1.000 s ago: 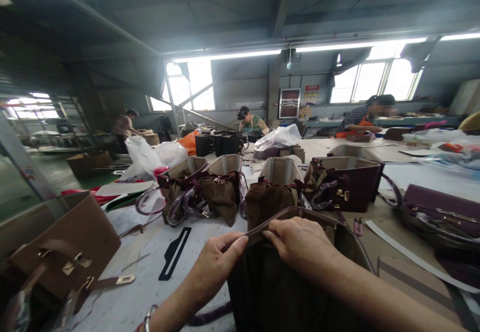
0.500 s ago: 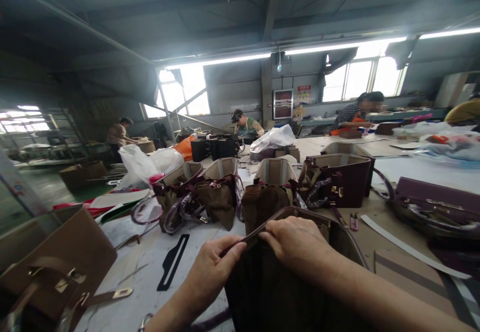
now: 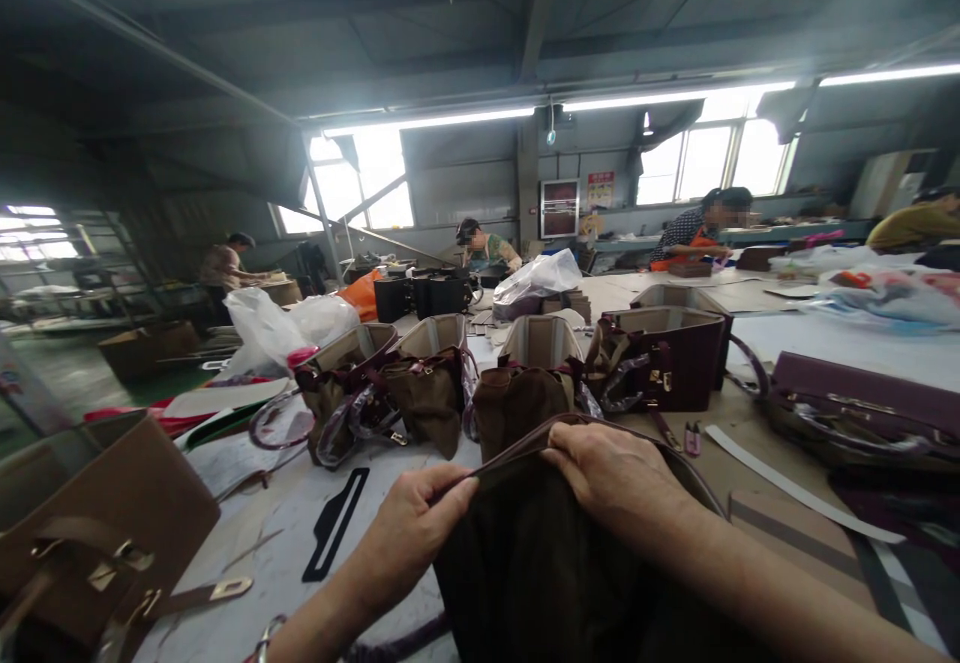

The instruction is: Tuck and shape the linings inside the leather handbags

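Note:
A dark brown handbag (image 3: 540, 563) stands open right in front of me on the worktable. My left hand (image 3: 420, 533) pinches the near left part of its top rim. My right hand (image 3: 607, 478) grips the same rim a little further right, fingers curled over the edge. Both forearms reach in from the bottom of the view. The lower part of the bag is hidden below the frame.
Several brown and purple handbags (image 3: 427, 383) stand in a row behind it. A tan bag (image 3: 97, 523) sits at the near left, a purple one (image 3: 862, 403) lies at the right. A black flat strip (image 3: 334, 523) lies on the table (image 3: 300, 563). Other people work at benches behind.
My right hand has slid slightly right along the rim, widening the gap to my left hand. The view has shifted a little to the right.

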A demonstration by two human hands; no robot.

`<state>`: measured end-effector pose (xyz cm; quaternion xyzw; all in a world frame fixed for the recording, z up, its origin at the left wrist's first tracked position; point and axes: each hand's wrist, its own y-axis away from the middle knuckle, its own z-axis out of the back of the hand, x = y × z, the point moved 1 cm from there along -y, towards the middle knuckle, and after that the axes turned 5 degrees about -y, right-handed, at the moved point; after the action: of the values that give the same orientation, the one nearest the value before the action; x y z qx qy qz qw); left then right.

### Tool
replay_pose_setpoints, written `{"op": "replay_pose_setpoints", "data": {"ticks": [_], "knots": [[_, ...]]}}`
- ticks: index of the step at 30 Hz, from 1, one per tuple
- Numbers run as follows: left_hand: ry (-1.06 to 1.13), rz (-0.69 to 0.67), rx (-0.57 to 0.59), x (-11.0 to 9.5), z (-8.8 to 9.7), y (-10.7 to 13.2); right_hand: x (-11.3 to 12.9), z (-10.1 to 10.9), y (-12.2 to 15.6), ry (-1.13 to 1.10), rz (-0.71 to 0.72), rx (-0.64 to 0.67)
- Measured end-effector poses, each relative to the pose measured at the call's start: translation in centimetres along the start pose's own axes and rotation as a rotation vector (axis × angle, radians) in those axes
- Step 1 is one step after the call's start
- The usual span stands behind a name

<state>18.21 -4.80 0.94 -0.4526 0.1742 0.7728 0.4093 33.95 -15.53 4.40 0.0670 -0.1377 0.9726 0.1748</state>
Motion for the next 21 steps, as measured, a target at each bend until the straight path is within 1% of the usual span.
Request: {"op": "replay_pose_setpoints", "data": {"ticks": [6, 13, 18, 21], "knots": [[0.049, 0.023, 0.031, -0.09, -0.11, 0.24, 0.23, 0.07, -0.38, 0.059, -0.06, 0.017], [0.063, 0.03, 0.056, -0.05, -0.18, 0.25, 0.2, -0.2, -0.53, 0.066, -0.046, 0.01], [0.022, 0.022, 0.053, -0.36, -0.09, 0.2, 0.29, -0.35, -0.63, 0.063, -0.046, 0.012], [0.036, 0.023, 0.061, -0.57, -0.04, 0.23, 0.27, -0.45, -0.75, 0.066, -0.053, 0.01]]}}
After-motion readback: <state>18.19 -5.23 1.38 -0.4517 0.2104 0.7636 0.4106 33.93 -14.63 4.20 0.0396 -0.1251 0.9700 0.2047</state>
